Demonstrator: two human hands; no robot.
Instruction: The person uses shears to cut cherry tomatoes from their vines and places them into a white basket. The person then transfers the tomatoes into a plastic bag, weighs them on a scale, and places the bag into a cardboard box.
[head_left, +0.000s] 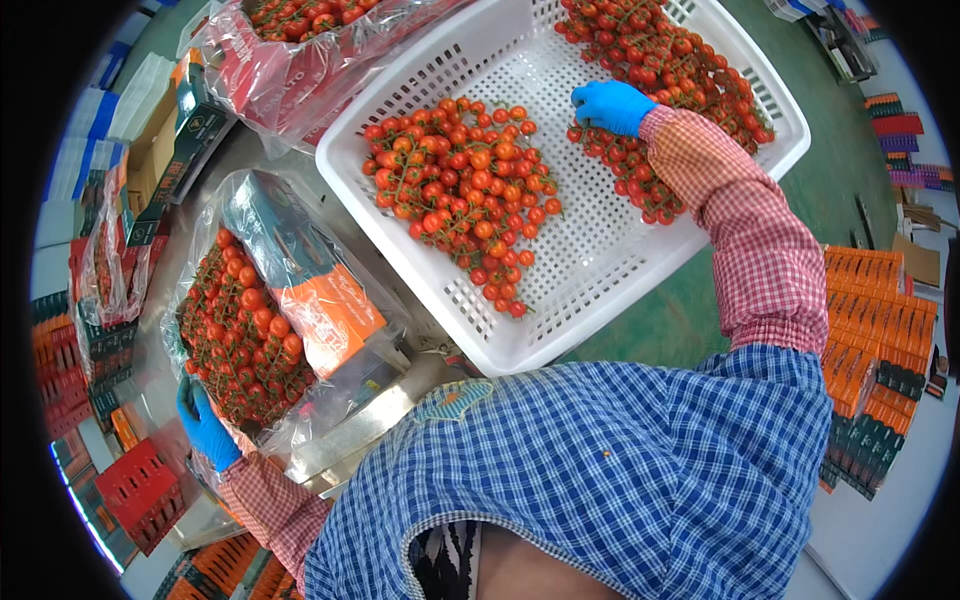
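Wearing a blue glove, my left hand (204, 426) rests at the lower left edge of a plastic-lined box of vine cherry tomatoes (244, 337); whether it grips the plastic cannot be told. A green and orange carton flap (300, 262) stands beside those tomatoes under clear plastic. My right hand (611, 106), also gloved in blue, is over the white perforated plastic crate (420, 289), at the edge of its right-hand heap of tomatoes (675, 67). Its fingers are curled and their tips are hidden. Another heap of vine tomatoes (465, 195) lies in the crate's left part.
A red plastic-wrapped box (277, 82) with tomatoes stands at the upper left, near an opened green carton (169, 150). Metal table surface (255, 154) shows between boxes. Stacked orange and green cartons (877, 322) stand at right, with red cartons (139, 484) at lower left.
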